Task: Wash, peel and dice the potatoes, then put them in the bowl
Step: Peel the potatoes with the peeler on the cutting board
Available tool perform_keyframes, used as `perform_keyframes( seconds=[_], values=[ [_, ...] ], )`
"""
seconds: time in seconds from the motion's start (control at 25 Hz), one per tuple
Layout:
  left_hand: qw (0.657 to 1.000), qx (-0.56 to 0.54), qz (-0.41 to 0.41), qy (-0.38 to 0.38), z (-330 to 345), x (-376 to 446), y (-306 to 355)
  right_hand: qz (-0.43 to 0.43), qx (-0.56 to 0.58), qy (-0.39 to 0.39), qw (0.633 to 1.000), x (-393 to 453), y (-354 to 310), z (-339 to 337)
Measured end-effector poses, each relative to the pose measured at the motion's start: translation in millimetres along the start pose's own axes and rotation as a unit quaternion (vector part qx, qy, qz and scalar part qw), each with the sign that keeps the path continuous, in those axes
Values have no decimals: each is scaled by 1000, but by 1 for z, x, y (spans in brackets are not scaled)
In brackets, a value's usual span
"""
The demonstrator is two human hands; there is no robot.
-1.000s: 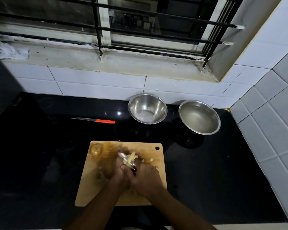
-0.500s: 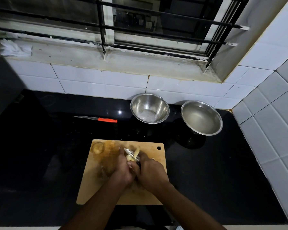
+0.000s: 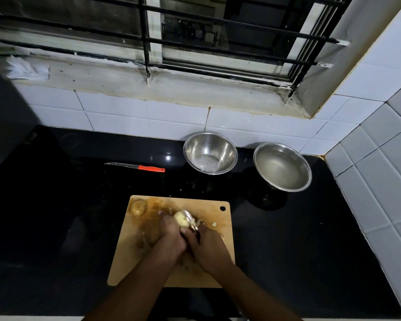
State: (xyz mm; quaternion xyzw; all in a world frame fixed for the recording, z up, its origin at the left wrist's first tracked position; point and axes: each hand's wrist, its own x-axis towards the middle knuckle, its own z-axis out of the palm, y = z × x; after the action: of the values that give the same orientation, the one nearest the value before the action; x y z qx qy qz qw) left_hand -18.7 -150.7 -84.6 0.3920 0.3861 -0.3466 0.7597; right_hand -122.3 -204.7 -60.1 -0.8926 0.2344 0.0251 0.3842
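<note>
Over the wooden cutting board [image 3: 218,205] my left hand [image 3: 170,237] grips a pale yellow, partly peeled potato [image 3: 180,220]. My right hand [image 3: 207,246] holds a metal peeler [image 3: 190,220] whose blade lies against the potato's right side. A second small potato [image 3: 137,206] rests at the board's far left corner. Bits of peel [image 3: 214,224] lie on the board beside my hands. Two steel bowls stand by the wall: a smaller bowl [image 3: 210,152] and a wider bowl [image 3: 283,166] holding water.
A knife with an orange handle [image 3: 139,167] lies on the black counter [image 3: 56,216] left of the bowls. White tiled walls close the back and right side. A crumpled white cloth [image 3: 27,69] sits on the window ledge.
The view has shifted slightly. My hands have turned the potato, and the peeler blade now lies on its right side instead of across its top.
</note>
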Motion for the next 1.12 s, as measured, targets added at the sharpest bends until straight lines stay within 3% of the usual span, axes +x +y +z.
perform_keyframes(
  seconds=[0.04,0.08,0.16,0.2,0.24,0.44,0.56,0.64,0.8,0.96,1.0,1.12],
  values=[
    [1000,6,7,-16,0,1,2,41,117,-23,992,1,-1,-2],
    [999,30,21,-16,0,3,3,115,267,-56,955,2,-1,-7],
    [994,101,51,-4,-2,3,7,262,513,-142,805,3,3,-16],
    [989,132,60,-9,-2,0,9,303,582,-169,736,4,5,-19],
    [982,170,76,-19,-5,0,9,323,612,-182,699,4,10,-21],
    [900,368,233,-13,-7,-2,15,329,607,-182,700,11,21,-19],
    [870,413,269,-15,-5,-5,20,357,574,-173,716,11,28,-19],
    [889,392,237,-11,-6,-3,25,370,587,-183,697,11,28,-22],
    [943,316,94,-46,-11,-7,32,359,612,-197,676,14,30,-27],
    [949,282,56,-126,-12,-6,36,344,712,-211,574,26,26,-36],
    [948,283,56,-134,-12,-6,36,344,718,-219,565,29,24,-38],
    [942,294,59,-151,-13,-3,32,333,685,-255,595,35,20,-41]
  ],
)
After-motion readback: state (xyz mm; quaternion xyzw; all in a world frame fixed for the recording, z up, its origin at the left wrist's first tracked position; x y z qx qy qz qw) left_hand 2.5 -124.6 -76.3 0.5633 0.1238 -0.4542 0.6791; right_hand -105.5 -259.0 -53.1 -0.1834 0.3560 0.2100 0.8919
